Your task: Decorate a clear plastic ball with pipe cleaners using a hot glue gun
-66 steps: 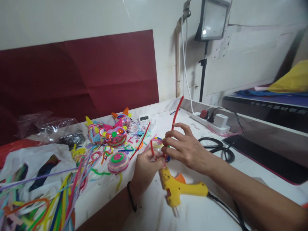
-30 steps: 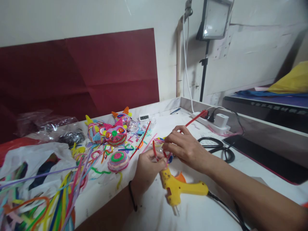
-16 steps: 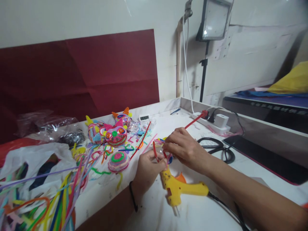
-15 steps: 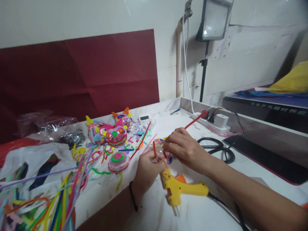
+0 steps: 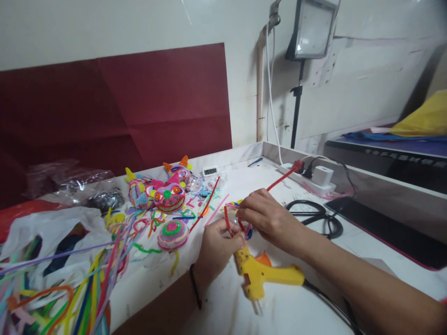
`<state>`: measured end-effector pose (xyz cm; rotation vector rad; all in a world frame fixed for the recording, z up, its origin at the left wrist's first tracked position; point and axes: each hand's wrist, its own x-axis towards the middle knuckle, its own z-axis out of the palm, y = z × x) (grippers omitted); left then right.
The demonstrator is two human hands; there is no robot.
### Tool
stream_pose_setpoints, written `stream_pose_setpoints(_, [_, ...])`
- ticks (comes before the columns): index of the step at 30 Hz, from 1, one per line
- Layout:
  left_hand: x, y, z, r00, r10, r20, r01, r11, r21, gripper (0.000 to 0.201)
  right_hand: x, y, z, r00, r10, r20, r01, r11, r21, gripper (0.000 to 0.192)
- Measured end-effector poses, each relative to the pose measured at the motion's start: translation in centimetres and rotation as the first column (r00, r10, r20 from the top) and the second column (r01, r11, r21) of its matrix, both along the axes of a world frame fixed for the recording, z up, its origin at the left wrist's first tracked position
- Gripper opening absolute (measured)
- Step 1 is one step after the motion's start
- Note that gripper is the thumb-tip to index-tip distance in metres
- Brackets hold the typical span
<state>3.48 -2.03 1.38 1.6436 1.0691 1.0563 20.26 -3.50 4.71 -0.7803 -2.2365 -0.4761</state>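
Note:
In front of me my left hand [image 5: 221, 249] pinches a red pipe cleaner [image 5: 226, 218] between thumb and fingers, its short end sticking up. My right hand [image 5: 261, 216] is closed just beside it, fingertips pinching the bent part of the same red pipe cleaner. A red length runs from behind the right hand up toward the power strip. Partly hidden behind the fingers is a small item with pink and blue bits. Right below both hands, a yellow glue gun [image 5: 261, 274] with an orange trigger lies on the table, its nozzle end near the left thumb.
Left of my hands are a striped round pipe-cleaner piece [image 5: 172, 234], colourful animal-face crafts [image 5: 169, 196], scattered scraps and a bundle of pipe cleaners [image 5: 87, 293]. A small digital clock [image 5: 210, 171], power strip [image 5: 319, 186], black cable [image 5: 307, 208] and dark phone-like slab [image 5: 387, 230] lie beyond.

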Motion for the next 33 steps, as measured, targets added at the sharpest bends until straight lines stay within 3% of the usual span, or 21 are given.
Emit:
stream_pose_setpoints(10, [0.03, -0.02, -0.01, 1.0, -0.009, -0.014, 0.009, 1.0, 0.016, 0.002, -0.05, -0.1, -0.11, 1.0, -0.023, -0.001, 0.023, 0.995, -0.094, 0.029])
stream_pose_setpoints(20, [0.11, -0.25, 0.21, 0.999, 0.005, -0.038, -0.003, 0.999, 0.041, 0.002, 0.08, 0.13, -0.27, 0.999, 0.036, -0.017, -0.038, 0.995, -0.09, 0.025])
stream_pose_setpoints(33, [0.07, -0.19, 0.02, 1.0, -0.007, -0.011, 0.008, 0.996, 0.093, 0.003, 0.15, -0.12, 0.27, 0.995, -0.097, 0.035, 0.098, 0.995, -0.031, 0.023])
